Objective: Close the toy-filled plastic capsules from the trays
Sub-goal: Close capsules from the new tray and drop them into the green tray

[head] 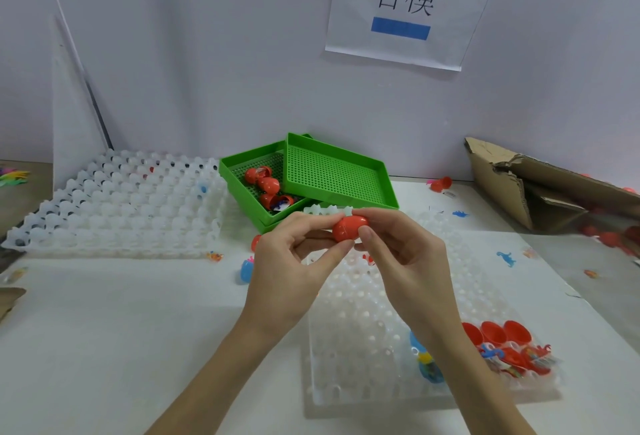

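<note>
A red plastic capsule (348, 227) is held in mid-air above the table's middle. My left hand (294, 261) pinches it from the left and below, my right hand (401, 254) pinches it from the right, thumb in front. Under my hands lies a translucent white capsule tray (360, 337). At its right end stand several open red capsule halves with small toys (509, 348), and a blue capsule (427, 365) shows beside my right forearm. A green tray (242, 188) behind holds three red capsules (266, 183).
A second green tray (332, 171) lies tilted over the first. A stack of white trays (117, 202) fills the left. A torn cardboard box (540, 181) stands at right. A blue capsule (246, 270) and small loose toys (506, 258) lie on the table.
</note>
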